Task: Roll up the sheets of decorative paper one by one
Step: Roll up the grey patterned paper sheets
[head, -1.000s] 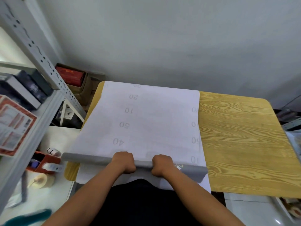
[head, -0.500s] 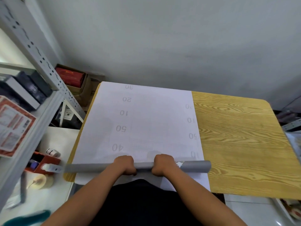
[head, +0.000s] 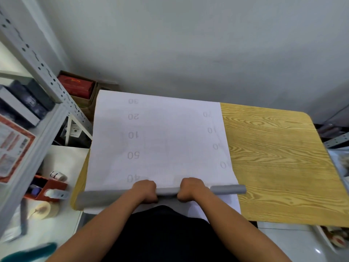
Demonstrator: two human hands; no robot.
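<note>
A sheet of decorative paper [head: 160,137] lies white backing up on the left half of a wood-grain table [head: 279,163], with faint mirrored numbers printed on it. Its near end is wound into a grey roll [head: 229,190] running across the table's front edge. My left hand [head: 144,190] and my right hand [head: 190,189] both grip the roll near its middle, knuckles up, a short gap between them. The roll's left part looks looser and wider than its right part. A strip of white paper shows below the roll near my body.
A grey metal shelf [head: 37,118] with boxes stands at the left. Below it a white surface holds a red tray [head: 47,188], a tape roll [head: 44,210] and small bottles. A cardboard box with red packs [head: 77,86] sits behind. The wall is close behind the table.
The roll has travelled a little farther up the sheet, covering part of the "40". The paper has shifted slightly left and the roll's left end now looks loose and wider.
</note>
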